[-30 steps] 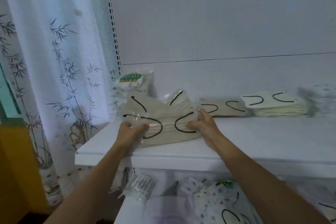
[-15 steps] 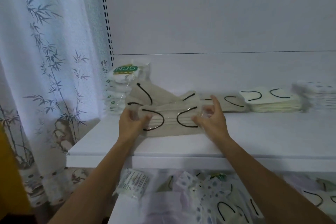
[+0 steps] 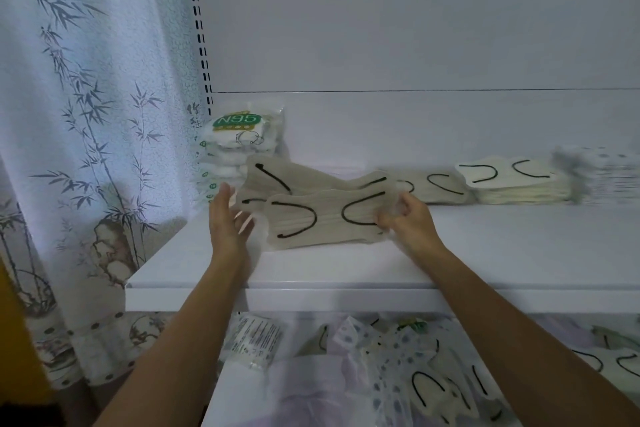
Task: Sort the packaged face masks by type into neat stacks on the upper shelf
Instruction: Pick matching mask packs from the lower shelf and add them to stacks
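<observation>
A bundle of packaged beige masks with black ear loops (image 3: 322, 218) sits on the white upper shelf (image 3: 346, 274). My right hand (image 3: 405, 218) pinches its right end. To the left of the bundle's other end, my left hand (image 3: 227, 218) hovers with fingers spread, holding nothing. More beige masks (image 3: 277, 177) lie skewed behind the bundle. A stack of N95 packs (image 3: 239, 146) stands at the back left. Another beige stack (image 3: 436, 184) and a cream stack (image 3: 512, 180) lie further right.
A blurred patterned stack (image 3: 602, 173) sits at the shelf's far right. Below, the lower shelf holds a loose heap of mixed mask packs (image 3: 398, 367). A bamboo-print curtain (image 3: 86, 149) hangs on the left. The shelf's back panel (image 3: 415, 28) rises behind the stacks.
My left hand has let go of the beige bundle's left end and opened beside it. My right hand has shifted its grip on the right end. The camera view drifted slightly.
</observation>
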Demonstrator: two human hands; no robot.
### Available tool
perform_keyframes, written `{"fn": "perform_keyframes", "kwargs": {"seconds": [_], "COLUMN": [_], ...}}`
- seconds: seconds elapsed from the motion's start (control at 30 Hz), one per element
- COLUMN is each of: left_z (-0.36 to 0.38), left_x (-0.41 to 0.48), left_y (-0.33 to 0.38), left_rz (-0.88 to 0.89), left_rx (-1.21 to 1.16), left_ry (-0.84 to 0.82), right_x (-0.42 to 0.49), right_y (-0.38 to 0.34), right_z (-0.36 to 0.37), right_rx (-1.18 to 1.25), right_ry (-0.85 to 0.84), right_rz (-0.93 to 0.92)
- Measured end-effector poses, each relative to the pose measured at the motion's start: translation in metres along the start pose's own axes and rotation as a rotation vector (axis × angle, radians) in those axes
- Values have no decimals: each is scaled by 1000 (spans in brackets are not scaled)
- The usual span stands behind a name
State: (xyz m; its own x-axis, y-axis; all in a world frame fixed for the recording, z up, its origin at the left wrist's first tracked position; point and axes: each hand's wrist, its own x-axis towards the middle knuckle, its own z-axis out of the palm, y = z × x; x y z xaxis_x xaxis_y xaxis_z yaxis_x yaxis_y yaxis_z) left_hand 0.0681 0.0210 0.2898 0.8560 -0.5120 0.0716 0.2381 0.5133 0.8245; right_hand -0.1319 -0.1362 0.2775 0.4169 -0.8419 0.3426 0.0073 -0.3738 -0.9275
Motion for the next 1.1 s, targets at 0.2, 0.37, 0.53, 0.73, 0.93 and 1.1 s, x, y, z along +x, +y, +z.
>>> {"fn": "perform_keyframes", "kwargs": {"seconds": [0.2, 0.37, 0.53, 0.73, 0.93, 1.1], "left_z": [-2, 5, 2, -1, 3, 5], "left_x": [3, -3, -2, -1, -14, -19], "left_y": [-12, -8, -11, -17, -11, -8], "left_rz": [216, 112, 119, 165, 353, 318], "left_rx": [423, 334, 370, 591, 653, 650], "left_ry": [33, -64, -306, -339, -325, -317], "right_x": [1, -4, -4, -5, -10, -14], "right_y": [-4, -9, -10, -7, -10, -14], "right_z": [3, 3, 1, 4, 2, 6], "right_rx": [65, 64, 121, 152, 92, 6], "right_ry": [-41, 24, 67, -157, 22, 89], "right_rz": [70, 34, -36, 1, -120, -231]}}
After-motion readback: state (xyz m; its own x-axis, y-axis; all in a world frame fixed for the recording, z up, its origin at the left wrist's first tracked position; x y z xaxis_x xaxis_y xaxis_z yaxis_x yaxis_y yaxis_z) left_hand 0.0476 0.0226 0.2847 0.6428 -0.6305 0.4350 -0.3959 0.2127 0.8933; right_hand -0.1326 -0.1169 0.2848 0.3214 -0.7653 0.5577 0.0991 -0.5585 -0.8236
